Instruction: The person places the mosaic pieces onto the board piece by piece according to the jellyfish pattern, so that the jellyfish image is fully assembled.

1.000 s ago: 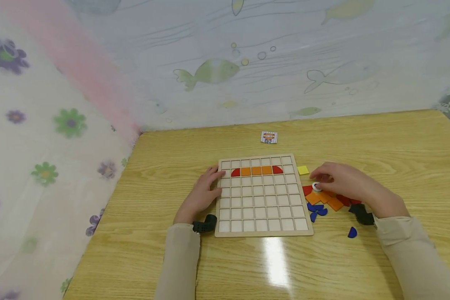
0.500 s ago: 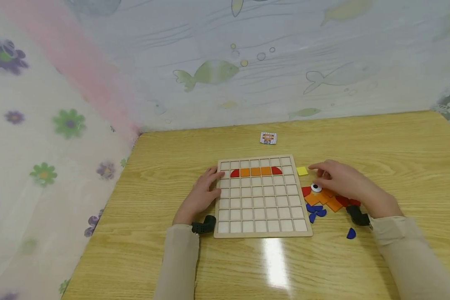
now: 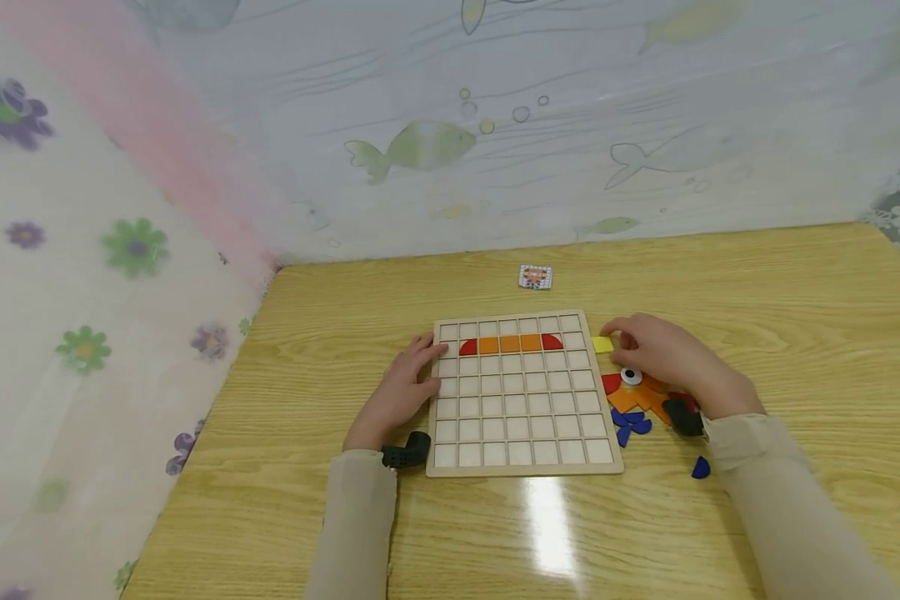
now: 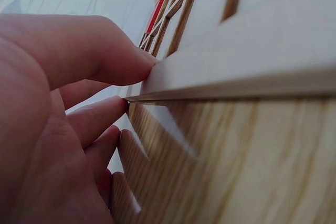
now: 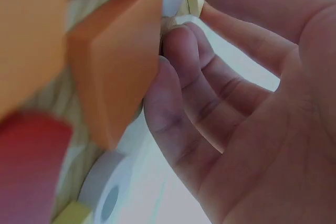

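Note:
A wooden grid board (image 3: 525,471) lies on the table. Its second row from the top holds three orange square tiles (image 3: 510,343) between two red quarter-round tiles (image 3: 552,342). My left hand (image 3: 396,392) rests at the board's left edge, thumb and fingers touching the rim (image 4: 236,72). Just off the right edge, my right hand (image 3: 663,358) pinches a yellow square tile (image 3: 603,344) between thumb and forefinger. Close below that hand is a round white eye piece (image 3: 632,376) with a black centre, on top of a pile of orange tiles (image 3: 624,402).
Red pieces (image 3: 611,382) poke out of the pile, and several blue half-round pieces (image 3: 630,423) lie in front of it. One blue piece (image 3: 701,467) sits apart, nearer me. A small pattern card (image 3: 536,277) lies beyond the board, before the painted back wall (image 3: 450,192).
My right hand lets go of the eye piece, leaving it on the pile, then moves up and left to the yellow tile and grasps it. The left hand stays at the board's edge.

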Demonstrator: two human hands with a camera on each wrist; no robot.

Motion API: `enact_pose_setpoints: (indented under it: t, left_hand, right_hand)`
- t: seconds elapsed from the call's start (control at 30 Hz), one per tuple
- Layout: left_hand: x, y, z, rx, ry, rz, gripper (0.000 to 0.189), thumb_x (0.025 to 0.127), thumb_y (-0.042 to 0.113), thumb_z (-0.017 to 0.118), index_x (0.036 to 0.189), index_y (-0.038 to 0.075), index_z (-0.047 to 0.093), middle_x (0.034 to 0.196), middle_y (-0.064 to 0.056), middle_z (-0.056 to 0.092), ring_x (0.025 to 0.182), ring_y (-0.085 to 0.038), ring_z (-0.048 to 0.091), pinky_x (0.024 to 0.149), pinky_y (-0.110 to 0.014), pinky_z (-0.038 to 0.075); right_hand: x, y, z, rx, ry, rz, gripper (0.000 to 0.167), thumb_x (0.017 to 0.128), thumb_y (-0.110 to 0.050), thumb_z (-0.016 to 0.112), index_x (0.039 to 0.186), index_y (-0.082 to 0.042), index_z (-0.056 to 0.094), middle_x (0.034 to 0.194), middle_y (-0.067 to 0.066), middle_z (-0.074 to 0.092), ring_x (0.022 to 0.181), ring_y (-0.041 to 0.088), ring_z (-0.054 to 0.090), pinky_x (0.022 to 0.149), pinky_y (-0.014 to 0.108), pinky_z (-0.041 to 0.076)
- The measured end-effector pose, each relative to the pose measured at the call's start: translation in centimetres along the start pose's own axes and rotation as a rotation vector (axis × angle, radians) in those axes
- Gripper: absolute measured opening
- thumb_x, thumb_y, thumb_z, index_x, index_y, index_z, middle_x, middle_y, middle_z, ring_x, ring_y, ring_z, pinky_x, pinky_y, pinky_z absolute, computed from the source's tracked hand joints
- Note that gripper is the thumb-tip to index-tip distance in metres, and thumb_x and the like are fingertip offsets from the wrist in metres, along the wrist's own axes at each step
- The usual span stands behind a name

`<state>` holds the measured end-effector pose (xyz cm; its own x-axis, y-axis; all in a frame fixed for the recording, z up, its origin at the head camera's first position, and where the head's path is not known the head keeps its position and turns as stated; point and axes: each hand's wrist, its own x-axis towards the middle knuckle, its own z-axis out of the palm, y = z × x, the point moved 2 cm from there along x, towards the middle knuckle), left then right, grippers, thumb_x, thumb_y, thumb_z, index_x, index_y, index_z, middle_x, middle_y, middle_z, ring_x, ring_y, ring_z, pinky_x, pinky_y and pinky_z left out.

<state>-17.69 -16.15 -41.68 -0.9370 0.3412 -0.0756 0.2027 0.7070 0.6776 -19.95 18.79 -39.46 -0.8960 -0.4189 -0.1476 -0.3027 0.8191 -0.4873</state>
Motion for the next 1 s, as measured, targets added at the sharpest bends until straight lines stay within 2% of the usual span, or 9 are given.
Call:
enact_pose_setpoints:
  t: [0.2,0.5,0.73,0.9,1.0]
  left_hand:
    - [0.0,0.1,0.0,0.002,-0.003,-0.006,0.049,0.088,0.013,0.047,0.136,0.015,0.039,0.147,-0.001,0.018,0.135,-0.016,0.005,0.107,-0.042,0.003]
    - [-0.1,0.1,0.0,-0.010,-0.002,-0.012,0.049,0.088,0.013,0.048,0.136,0.016,0.039,0.147,0.000,0.017,0.135,-0.016,0.005,0.107,-0.045,0.003]
    - [0.0,-0.3,0.1,-0.006,-0.001,0.002,0.049,0.088,0.013,0.047,0.136,0.014,0.039,0.147,-0.002,0.018,0.135,-0.018,0.005,0.106,-0.046,0.003]
    - [0.1,-0.4,0.1,-0.001,0.008,0.008,0.049,0.088,0.013,0.048,0.136,0.015,0.040,0.147,0.000,0.018,0.135,-0.016,0.005,0.107,-0.042,0.003]
    - [0.1,-0.4,0.1,0.004,0.011,0.008,0.049,0.087,0.013,0.048,0.136,0.016,0.040,0.147,0.000,0.018,0.135,-0.015,0.005,0.107,-0.041,0.003]
  right_hand:
    - [0.7,-0.4,0.0,0.049,0.001,0.032,0.029,0.080,-0.015,0.064,0.105,-0.002,0.056,0.087,0.007,0.053,0.074,0.021,0.046,0.068,0.035,0.041]
    - [0.9,-0.1,-0.1,0.138,-0.023,0.056,0.023,0.079,-0.015,0.066,0.096,-0.007,0.052,0.088,0.007,0.054,0.075,0.021,0.048,0.067,0.034,0.040]
    - [1.1,-0.4,-0.6,0.101,0.001,0.045,0.025,0.086,-0.019,0.056,0.110,-0.011,0.057,0.100,0.010,0.056,0.086,0.024,0.050,0.074,0.040,0.043]
    - [1.6,-1.2,-0.8,0.086,0.030,0.022,0.028,0.088,-0.018,0.051,0.114,-0.013,0.060,0.090,0.007,0.054,0.079,0.022,0.045,0.068,0.035,0.038]
    - [2.1,-2.1,-0.7,0.108,0.022,-0.008,0.028,0.087,-0.015,0.052,0.112,-0.012,0.062,0.092,0.006,0.055,0.078,0.021,0.046,0.066,0.033,0.037]
